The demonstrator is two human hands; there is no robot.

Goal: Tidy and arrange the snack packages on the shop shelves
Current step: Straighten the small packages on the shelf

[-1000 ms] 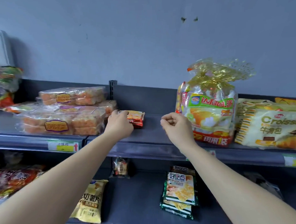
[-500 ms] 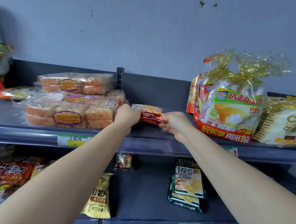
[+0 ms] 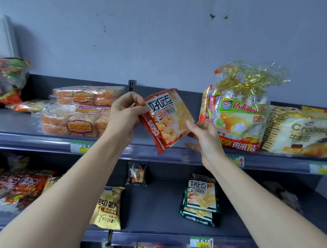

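Note:
A red and orange cracker packet [image 3: 168, 121] is held up in front of the upper shelf [image 3: 48, 144], tilted with its face toward me. My left hand [image 3: 124, 117] pinches its top left corner. My right hand [image 3: 206, 139] grips its lower right edge, thumb on the front. Green packets of the same brand [image 3: 200, 198] lie stacked on the lower shelf [image 3: 159, 233] below my right forearm.
Clear packs of orange cakes [image 3: 79, 115] are stacked left of my hands. A big bag with a gold bow [image 3: 240, 121] and a croissant bag [image 3: 300, 135] stand on the right. A yellow chip bag [image 3: 108, 207] leans on the lower shelf, with red bags [image 3: 18, 186] at far left.
Both hands took the red packet from the back of the upper shelf and lifted it off, turning its face toward me.

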